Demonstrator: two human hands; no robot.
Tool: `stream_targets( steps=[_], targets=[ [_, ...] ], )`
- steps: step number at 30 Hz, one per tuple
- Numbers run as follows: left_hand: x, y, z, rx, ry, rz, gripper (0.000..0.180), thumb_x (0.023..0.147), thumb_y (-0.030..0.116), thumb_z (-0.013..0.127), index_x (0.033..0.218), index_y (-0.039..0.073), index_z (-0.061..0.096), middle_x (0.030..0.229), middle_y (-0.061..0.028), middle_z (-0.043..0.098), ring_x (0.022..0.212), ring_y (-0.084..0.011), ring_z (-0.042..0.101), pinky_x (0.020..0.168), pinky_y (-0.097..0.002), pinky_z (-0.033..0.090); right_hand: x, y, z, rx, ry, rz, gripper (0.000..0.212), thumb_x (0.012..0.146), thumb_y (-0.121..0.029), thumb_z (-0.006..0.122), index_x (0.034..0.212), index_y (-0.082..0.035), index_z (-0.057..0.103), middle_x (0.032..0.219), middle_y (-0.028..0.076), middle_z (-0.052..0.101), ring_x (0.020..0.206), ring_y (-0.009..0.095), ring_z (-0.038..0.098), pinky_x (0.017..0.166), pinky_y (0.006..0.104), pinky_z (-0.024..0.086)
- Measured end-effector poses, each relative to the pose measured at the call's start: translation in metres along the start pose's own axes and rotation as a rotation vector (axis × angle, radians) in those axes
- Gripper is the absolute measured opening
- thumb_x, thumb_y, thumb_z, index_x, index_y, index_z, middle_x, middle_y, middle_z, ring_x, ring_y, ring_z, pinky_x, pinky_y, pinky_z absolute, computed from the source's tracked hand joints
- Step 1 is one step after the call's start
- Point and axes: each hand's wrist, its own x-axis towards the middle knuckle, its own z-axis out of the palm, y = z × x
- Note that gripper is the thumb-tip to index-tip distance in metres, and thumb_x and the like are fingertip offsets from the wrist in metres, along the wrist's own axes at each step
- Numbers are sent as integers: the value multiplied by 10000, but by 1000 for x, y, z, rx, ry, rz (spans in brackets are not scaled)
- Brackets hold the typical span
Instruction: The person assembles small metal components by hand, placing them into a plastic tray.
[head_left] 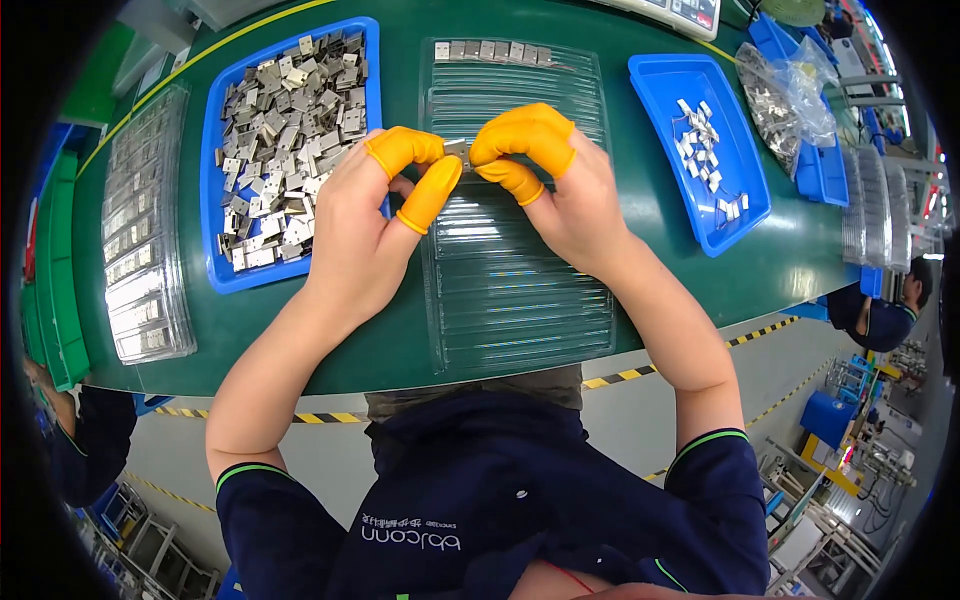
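A small, silvery metal part (457, 149) is showing between the fingertips of the left hand (358, 215) and right hand (578, 205), which are gripping it at its two ends. Its flat face is catching light, while the fingers are hiding its outer edges. It is hovering over the upper portion of a clear tray (530, 318).

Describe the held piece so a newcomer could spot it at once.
On the green table, find the clear ribbed tray. Over its far half, the left hand and right hand meet, a small silvery part between their orange-capped fingertips. It alone is held; similar-looking pieces lie in the tray's far row or heaped in the left blue bin.
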Motion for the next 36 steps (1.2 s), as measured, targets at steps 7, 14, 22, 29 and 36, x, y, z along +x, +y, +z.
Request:
stream_targets(
  steps=[7, 14, 22, 29, 36],
  targets=[
    [-3, 10, 16, 494, -61, 361, 479, 744, 127, 684, 1191, 66, 521, 1239, -131, 503, 1169, -303, 459, 984, -413, 373, 6, 49, -28, -181, 212, 228, 172, 809, -38, 584, 980, -36, 560, 1039, 128, 579, 1014, 323, 509, 926, 364, 372],
    [-10, 17, 28, 622, -374, 375, 573, 727, 275, 687, 1237, 84, 509, 1317, -127, 439, 1312, -323, 281, 1094, -469, 208, 0, 77, -38, -121, 250, 387, 254, 851, -7, 530, 1105, 2, 513, 1058, 178, 569, 984, 309, 566, 872, 347, 434],
    [-18, 18, 31, 665, -465, 409, 568, 757, 386, 640, 1211, 60, 534, 1284, -125, 466, 1298, -253, 317, 1093, -559, 103, 7, 76, -34, -325, 138, 349, 241, 856, -32, 538, 1093, -1, 519, 1028, 182, 562, 975, 328, 553, 859, 354, 441],
    [-23, 18, 30, 633, -478, 394, 549, 764, 388, 635, 1200, 68, 541, 1286, -129, 461, 1294, -250, 320, 1094, -556, 106, 9, 75, -26, -454, -7, 347, 243, 834, -25, 550, 1070, 33, 539, 1040, 186, 556, 998, 311, 527, 912, 366, 419],
    [-22, 17, 30, 633, -486, 414, 537, 778, 386, 623, 1204, 71, 535, 1299, -138, 446, 1299, -251, 311, 1102, -528, 113, 5, 76, -28, -532, -80, 346, 239, 842, -32, 545, 1070, 39, 554, 1040, 179, 563, 994, 288, 529, 925, 358, 415]
  ],
)
